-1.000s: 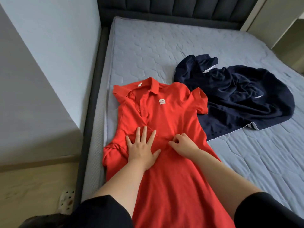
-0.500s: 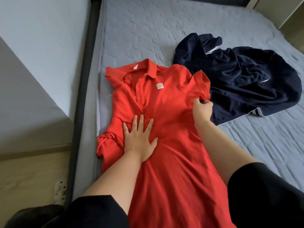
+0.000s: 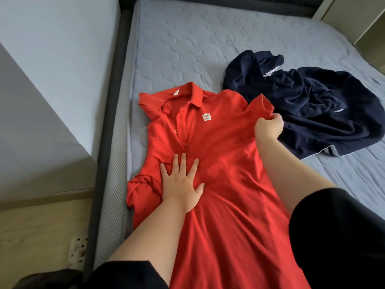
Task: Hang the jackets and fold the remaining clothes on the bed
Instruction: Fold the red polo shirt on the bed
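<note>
Pressed the left hand point(image 3: 181, 180) flat, fingers spread, onto the red polo shirt point(image 3: 220, 147) on the bed point(image 3: 187, 49). Pinched its sleeve point(image 3: 260, 106) hem in the right hand point(image 3: 267, 129), arm stretched forward. Spotted the navy garment point(image 3: 312, 101) crumpled just beyond that hand.

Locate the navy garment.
In the head view, the navy garment lies crumpled on the mattress, right of the red polo dress, just beyond the right hand.

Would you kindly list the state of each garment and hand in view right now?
Red collared polo dress: spread out face-up, unfolded.
Navy blue fabric garment: crumpled in a heap, unfolded.
Left hand: flat, fingers spread, pressing the dress.
Right hand: gripping the dress's sleeve beside the navy garment.
</note>
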Demonstrator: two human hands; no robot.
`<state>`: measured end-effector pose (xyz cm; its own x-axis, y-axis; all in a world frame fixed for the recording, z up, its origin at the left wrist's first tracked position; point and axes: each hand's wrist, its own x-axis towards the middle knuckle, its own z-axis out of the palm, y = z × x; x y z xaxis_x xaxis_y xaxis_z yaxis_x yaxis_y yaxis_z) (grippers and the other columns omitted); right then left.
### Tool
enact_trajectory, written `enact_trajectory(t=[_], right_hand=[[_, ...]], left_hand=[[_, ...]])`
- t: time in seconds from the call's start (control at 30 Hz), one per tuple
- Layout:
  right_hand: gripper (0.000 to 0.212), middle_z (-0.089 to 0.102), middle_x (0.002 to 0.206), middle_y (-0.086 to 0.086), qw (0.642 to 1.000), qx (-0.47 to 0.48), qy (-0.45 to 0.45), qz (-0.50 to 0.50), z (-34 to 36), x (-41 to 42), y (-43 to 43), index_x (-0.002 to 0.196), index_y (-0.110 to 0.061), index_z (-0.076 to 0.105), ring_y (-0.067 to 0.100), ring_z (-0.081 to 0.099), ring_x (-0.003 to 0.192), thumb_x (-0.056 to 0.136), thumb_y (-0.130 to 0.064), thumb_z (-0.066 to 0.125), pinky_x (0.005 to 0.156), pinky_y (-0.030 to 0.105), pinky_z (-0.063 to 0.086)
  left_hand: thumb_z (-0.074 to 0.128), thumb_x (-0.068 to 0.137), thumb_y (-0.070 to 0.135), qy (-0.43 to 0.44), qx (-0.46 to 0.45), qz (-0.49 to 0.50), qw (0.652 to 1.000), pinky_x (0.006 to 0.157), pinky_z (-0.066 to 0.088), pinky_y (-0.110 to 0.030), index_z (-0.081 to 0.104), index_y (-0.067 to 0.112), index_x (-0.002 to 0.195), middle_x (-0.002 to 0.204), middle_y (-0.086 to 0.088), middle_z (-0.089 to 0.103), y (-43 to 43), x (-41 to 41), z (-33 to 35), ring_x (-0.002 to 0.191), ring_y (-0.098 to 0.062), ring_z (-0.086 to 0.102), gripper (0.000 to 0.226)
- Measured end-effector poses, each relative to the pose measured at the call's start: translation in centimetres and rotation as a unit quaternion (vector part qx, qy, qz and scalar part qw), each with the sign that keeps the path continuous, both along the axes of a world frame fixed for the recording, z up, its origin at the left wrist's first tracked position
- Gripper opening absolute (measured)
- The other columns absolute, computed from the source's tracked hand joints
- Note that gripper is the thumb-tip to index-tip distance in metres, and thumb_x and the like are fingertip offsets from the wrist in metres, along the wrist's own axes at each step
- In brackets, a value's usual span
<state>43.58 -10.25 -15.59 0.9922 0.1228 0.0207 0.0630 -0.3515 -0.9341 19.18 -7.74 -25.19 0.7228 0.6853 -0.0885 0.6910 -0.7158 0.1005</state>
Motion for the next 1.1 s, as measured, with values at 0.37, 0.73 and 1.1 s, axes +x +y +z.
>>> enact_trajectory(t=[0.37, 0.73, 1.1], right_hand=[[0.024, 0.055, 0.125, 0.03, 0.812, -0.235, -0.41, 0.342, -7.1, -7.1, -4.9, 0.077, 0.006, 0.059, 0.048, 0.05, 0.119, 0.058, 0.021, 0.057, 0.1, 0.062, 0.035], [0.062, 0.056, 0.126, 0.024, 0.891, -0.229, -0.338, 0.197, -9.2, -6.4, -5.0, 0.117, 0.007, 0.057, 0.042, 0.051, 0.12, 0.056, 0.011, 0.065, 0.107, 0.058, 0.02], [0.054, 0.058, 0.122, 0.023, 0.897, -0.217, -0.333, 0.194, -9.4, -6.0, -4.5, 0.116, 0.001, 0.062, 0.041, 0.053, 0.118, 0.064, 0.003, 0.052, 0.105, 0.058, 0.023]], left_hand=[[0.024, 0.089, 0.063, -0.017, 0.008, 0.002, 1.0, 0.11, -0.006, -0.058, -0.005, 0.034, 0.149, 0.159, -0.006, -0.005, -0.1, -0.1, -0.1, 0.145, -0.027, -0.01, 0.073], [0.045, 0.081, 0.032, -0.368, 0.047, 0.054, 0.927, 0.109, 0.016, -0.057, 0.05, 0.007, 0.133, 0.144, -0.013, 0.043, 0.6, 0.9, 4.6, 0.139, -0.034, 0.029, 0.058], [0.057, 0.088, 0.027, -0.299, -0.309, 0.208, 0.879, 0.065, 0.035, -0.031, 0.059, 0.008, 0.071, 0.084, -0.015, 0.062, 8.1, 11.2, 10.0, 0.08, -0.027, 0.054, 0.026]])
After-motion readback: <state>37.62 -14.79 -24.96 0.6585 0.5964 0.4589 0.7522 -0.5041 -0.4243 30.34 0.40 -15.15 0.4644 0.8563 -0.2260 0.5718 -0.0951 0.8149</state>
